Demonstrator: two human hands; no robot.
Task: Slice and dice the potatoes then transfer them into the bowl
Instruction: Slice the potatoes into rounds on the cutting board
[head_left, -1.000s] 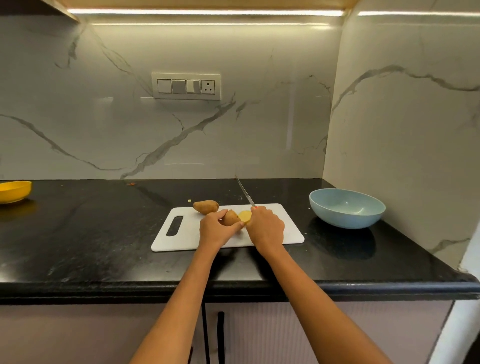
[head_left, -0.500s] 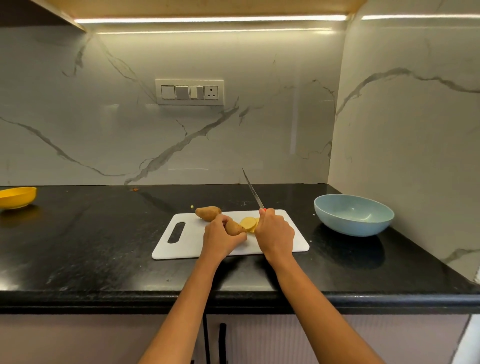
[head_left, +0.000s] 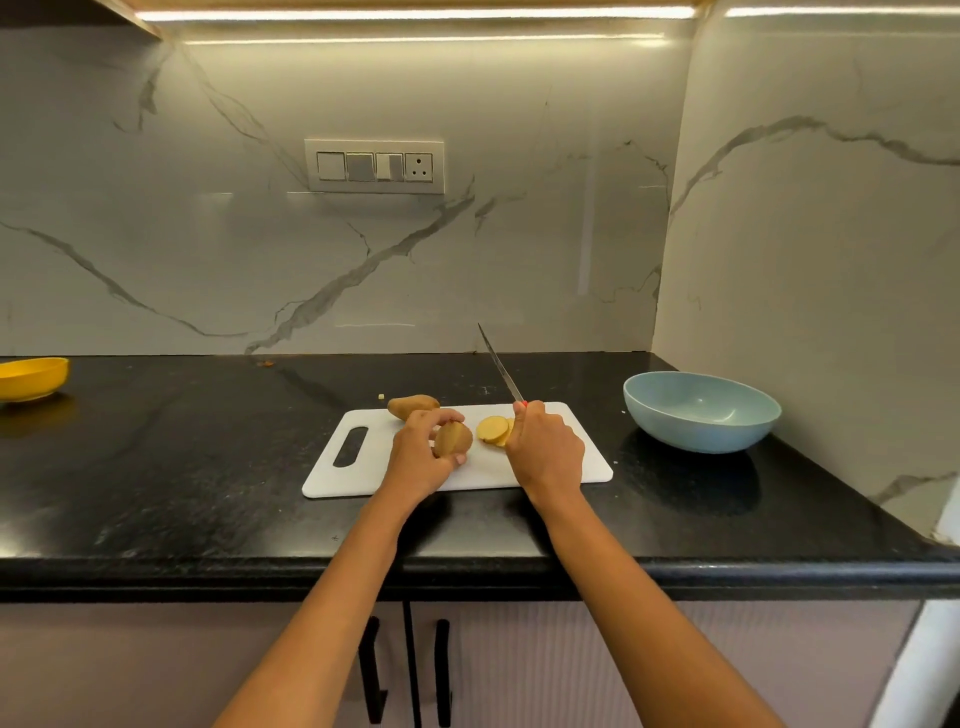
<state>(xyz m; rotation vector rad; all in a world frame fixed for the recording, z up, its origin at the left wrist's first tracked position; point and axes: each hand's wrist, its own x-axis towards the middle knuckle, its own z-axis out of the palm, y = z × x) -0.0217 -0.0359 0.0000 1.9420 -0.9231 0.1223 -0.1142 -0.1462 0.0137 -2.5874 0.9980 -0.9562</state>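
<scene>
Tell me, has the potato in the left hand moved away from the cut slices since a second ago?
Yes. The held potato has drawn leftward along the cutting board, toward its handle slot, opening a gap between it and the slices, which lie beside the right hand.

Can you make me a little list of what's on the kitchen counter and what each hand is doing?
left hand: holds the partly cut potato on the cutting board
right hand: grips the knife, blade tip raised toward the wall
potato slices: lie on the board between the hands
whole potato: at the board's far edge, uncut
blue bowl: right of the board, no potato visible in it
yellow bowl: far left on the counter
</scene>
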